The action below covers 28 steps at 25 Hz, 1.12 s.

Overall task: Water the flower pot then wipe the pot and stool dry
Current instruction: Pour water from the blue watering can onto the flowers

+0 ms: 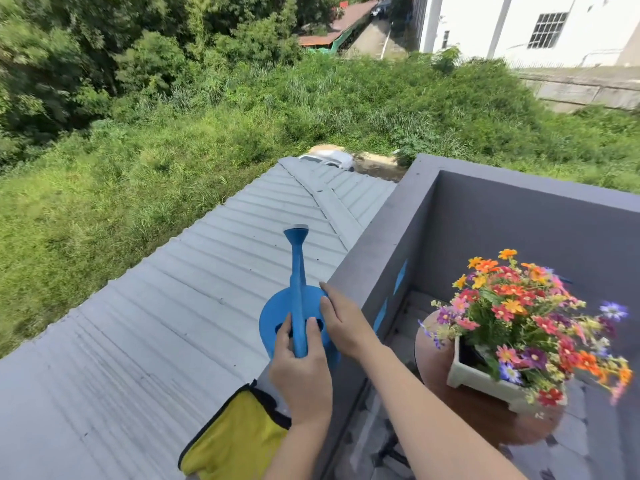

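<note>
A blue watering can (pixel 277 317) stands on top of the grey parapet wall (pixel 374 258), its long spout pointing away from me. My left hand (pixel 303 372) is wrapped around the can's handle. My right hand (pixel 343 327) lies cupped against the right side of the can's body. To the right and lower down, a white rectangular flower pot (pixel 485 379) full of colourful flowers (pixel 526 313) sits on a round brown stool (pixel 478 414). A yellow cloth with a black edge (pixel 235 441) lies on the wall top, just under my left forearm.
Beyond the wall a corrugated metal roof (pixel 173 306) slopes away below, then a grassy bank. The grey wall turns a corner (pixel 519 209) behind the flowers. The stool stands on grey paving (pixel 588 455) inside the wall.
</note>
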Motion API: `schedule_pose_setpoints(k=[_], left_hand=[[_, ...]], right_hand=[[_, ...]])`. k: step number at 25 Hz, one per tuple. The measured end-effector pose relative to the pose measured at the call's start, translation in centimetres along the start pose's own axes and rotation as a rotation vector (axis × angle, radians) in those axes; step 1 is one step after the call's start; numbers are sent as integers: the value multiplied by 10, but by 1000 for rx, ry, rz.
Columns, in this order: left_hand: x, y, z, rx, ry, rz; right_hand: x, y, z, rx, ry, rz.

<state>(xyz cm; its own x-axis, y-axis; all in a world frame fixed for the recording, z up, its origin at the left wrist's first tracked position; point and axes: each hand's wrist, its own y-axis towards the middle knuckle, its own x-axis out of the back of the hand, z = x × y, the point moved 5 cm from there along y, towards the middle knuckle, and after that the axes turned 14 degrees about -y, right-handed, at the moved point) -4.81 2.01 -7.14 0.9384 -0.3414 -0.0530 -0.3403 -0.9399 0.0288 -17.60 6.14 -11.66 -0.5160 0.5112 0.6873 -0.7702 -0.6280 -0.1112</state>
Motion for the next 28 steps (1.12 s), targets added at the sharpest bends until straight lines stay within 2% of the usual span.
schedule_pose_setpoints(k=[6, 12, 14, 20, 28], left_hand=[[9, 27, -14, -47, -37, 215], [-17, 39, -63, -183, -58, 484], [-34, 39, -83, -232, -63, 565], [-74, 27, -142, -404, -15, 729], [-114, 10, -183, -591, 222, 904]], right_hand=[[8, -28, 1, 21, -96, -184], [58, -59, 20, 94, -368, -506], [78, -68, 25, 98, -388, -577], [120, -89, 36, 86, -362, -629], [132, -108, 28, 104, -302, -609]])
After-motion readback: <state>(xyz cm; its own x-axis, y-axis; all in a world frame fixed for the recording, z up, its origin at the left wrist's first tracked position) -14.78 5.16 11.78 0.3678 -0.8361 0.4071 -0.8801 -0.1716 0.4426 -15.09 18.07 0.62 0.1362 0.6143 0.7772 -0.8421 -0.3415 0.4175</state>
